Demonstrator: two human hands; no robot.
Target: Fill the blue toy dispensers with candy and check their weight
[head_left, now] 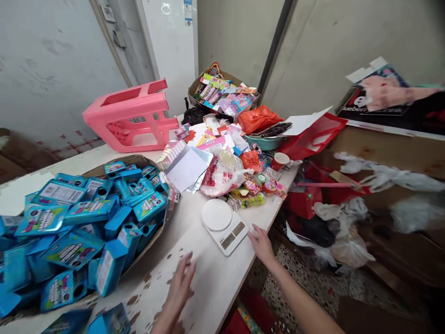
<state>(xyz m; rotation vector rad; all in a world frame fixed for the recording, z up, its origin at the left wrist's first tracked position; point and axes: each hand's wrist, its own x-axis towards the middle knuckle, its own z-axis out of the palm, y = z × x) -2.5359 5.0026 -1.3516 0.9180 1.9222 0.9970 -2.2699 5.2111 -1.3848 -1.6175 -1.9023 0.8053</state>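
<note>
Both empty, my left hand (181, 279) and nearer right hand (260, 243) spread loosely; white rectangular plastic scale (224, 228) slants lengthwise left of the latter.

A bare strip of white desk (193, 232) runs between the brown cardboard box (153, 244), heaped with blue printed cartons (83, 211), and the flat white digital scale with a round platform (224, 227). The left hand (181, 280) occupies the near part of this strip. A mixed heap of coloured paper and plastic packaging (225, 162) blocks the far end; the pink plastic stool frame (130, 116) obstructs the far left. The right hand (260, 243) takes up the space beside the scale's right corner. Past the desk edge, crumpled translucent plastic bags (347, 241) obstruct access.
</note>
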